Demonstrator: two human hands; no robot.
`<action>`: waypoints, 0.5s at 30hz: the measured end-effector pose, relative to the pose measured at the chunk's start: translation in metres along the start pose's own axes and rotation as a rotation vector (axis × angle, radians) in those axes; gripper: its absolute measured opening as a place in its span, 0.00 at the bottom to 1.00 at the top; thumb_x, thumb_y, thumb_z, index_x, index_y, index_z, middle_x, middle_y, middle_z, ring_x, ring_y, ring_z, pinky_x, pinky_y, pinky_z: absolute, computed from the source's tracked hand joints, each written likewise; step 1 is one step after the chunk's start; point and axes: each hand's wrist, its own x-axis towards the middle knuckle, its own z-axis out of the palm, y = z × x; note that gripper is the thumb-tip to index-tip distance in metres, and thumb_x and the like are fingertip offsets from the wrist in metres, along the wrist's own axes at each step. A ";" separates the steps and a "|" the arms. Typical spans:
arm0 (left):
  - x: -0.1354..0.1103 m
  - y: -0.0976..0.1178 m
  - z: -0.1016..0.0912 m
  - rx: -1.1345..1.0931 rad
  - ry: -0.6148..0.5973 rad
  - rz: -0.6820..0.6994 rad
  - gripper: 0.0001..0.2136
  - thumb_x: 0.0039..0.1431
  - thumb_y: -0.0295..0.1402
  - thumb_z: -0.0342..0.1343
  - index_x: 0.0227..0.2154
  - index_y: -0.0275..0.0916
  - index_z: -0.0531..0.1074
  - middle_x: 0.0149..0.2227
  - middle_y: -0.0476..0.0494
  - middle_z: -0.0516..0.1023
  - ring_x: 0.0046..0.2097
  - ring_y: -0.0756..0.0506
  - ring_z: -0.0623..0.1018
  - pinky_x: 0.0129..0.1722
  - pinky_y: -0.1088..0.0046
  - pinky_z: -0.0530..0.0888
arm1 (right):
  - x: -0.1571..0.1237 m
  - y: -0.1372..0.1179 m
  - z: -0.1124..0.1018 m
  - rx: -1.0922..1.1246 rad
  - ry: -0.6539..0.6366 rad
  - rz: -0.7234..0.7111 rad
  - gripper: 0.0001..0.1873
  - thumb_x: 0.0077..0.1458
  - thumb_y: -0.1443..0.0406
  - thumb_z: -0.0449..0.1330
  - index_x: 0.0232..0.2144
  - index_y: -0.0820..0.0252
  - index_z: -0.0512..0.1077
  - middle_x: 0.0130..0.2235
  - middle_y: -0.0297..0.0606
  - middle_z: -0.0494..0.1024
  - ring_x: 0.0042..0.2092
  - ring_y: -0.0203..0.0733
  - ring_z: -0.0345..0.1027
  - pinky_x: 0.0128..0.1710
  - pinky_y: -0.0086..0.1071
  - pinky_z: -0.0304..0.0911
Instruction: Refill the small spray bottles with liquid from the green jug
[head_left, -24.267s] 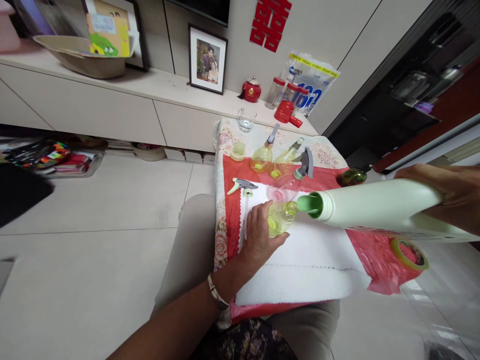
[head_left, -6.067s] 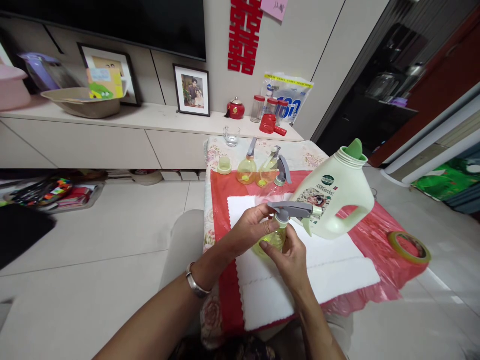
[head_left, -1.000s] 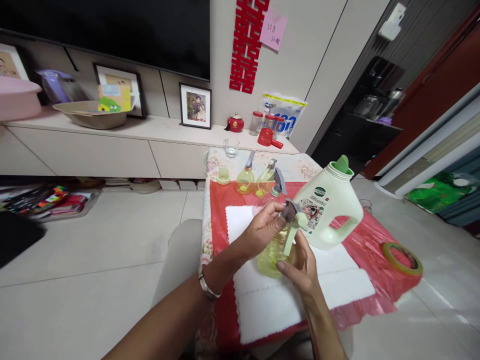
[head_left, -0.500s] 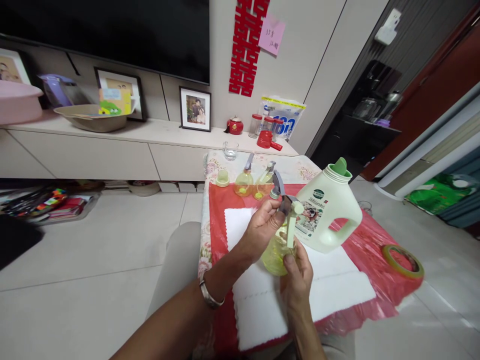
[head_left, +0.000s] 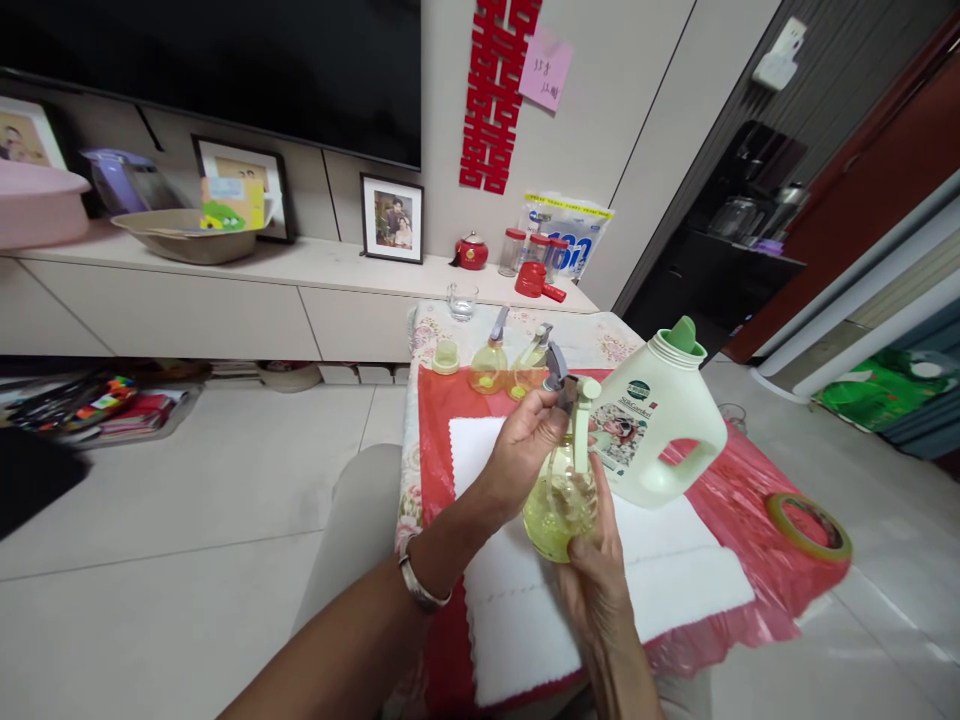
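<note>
Above the white cloth (head_left: 517,640) I hold a clear spray bottle (head_left: 553,515) with yellowish liquid in it. The fingers of my left hand (head_left: 525,440) are closed on its grey and pale-green spray head, near the neck. My right hand (head_left: 600,570) wraps the lower body of the bottle from the right. Just behind stands a large pale-green detergent jug (head_left: 679,420) with a green spout. Two more spray bottles (head_left: 489,362) with a little yellow liquid are at the table's far side, beside a pale-green cap (head_left: 445,357).
Red plastic sheeting (head_left: 442,480) lies under the cloth. A roll of tape (head_left: 808,525) rests on it at the right. Toward the back edge is a glass cup (head_left: 461,300). A cabinet ledge beyond holds a red pot (head_left: 471,252) and a red scoop (head_left: 531,280).
The bottle has become more upright and its spray head has turned slightly. My right hand has shifted lower around the bottle's body. My left hand stays at the spray head.
</note>
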 end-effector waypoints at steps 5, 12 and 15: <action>0.000 0.003 0.003 0.006 0.014 0.007 0.19 0.57 0.46 0.64 0.43 0.39 0.71 0.39 0.43 0.82 0.42 0.43 0.81 0.41 0.68 0.75 | 0.001 0.004 0.000 0.037 0.088 0.046 0.42 0.49 0.45 0.67 0.63 0.48 0.64 0.62 0.45 0.66 0.59 0.52 0.65 0.56 0.53 0.66; 0.001 -0.001 0.001 0.007 0.030 0.020 0.20 0.56 0.47 0.65 0.44 0.39 0.70 0.39 0.43 0.82 0.42 0.42 0.81 0.40 0.68 0.75 | 0.000 -0.003 0.001 -0.044 -0.020 0.127 0.40 0.56 0.35 0.53 0.63 0.45 0.65 0.59 0.47 0.69 0.58 0.55 0.65 0.51 0.58 0.66; 0.002 -0.002 -0.003 0.005 0.022 0.040 0.19 0.57 0.47 0.64 0.43 0.39 0.70 0.40 0.43 0.82 0.42 0.43 0.80 0.40 0.68 0.74 | -0.003 -0.004 -0.001 0.005 -0.087 0.104 0.46 0.46 0.45 0.68 0.65 0.39 0.60 0.64 0.43 0.63 0.61 0.57 0.61 0.51 0.56 0.67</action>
